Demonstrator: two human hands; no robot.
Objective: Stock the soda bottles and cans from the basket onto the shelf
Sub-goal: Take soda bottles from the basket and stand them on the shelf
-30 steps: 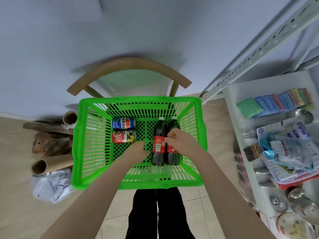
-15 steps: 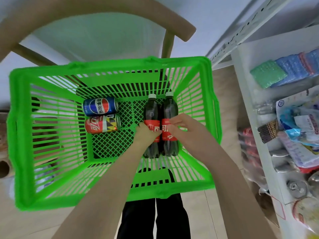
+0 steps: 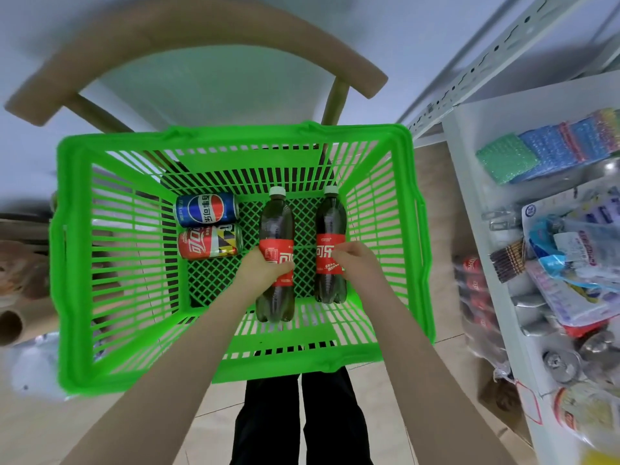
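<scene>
Far on the left, a brown cardboard tube (image 3: 10, 325) lies on the floor. Next to it is a big green basket (image 3: 235, 137) with holes in its sides. It sits in front of a wooden chair (image 3: 201, 31).

Inside the basket, on the left, two cans lie on their sides and touch each other. The blue can (image 3: 206, 209) is farther away and the red can (image 3: 209, 242) is closer.

Just right of the red can is the left hand (image 3: 260, 268). Its fingers are curled around the red label of the left bottle (image 3: 276, 226). This bottle is dark with a white cap that points away from the person. Its bottom end shows in front of the basket's near wall.

A small gap comes next, then the right bottle (image 3: 330, 226), close to the basket's right wall. The right hand (image 3: 357, 263) holds it by the red label, fingers wrapped around. I cannot tell if this bottle is off the basket floor.

On the right stands the white shelf (image 3: 466, 196). It has green and blue sponges (image 3: 543, 152), plastic packets and some silver cans (image 3: 560, 362) on it.
</scene>
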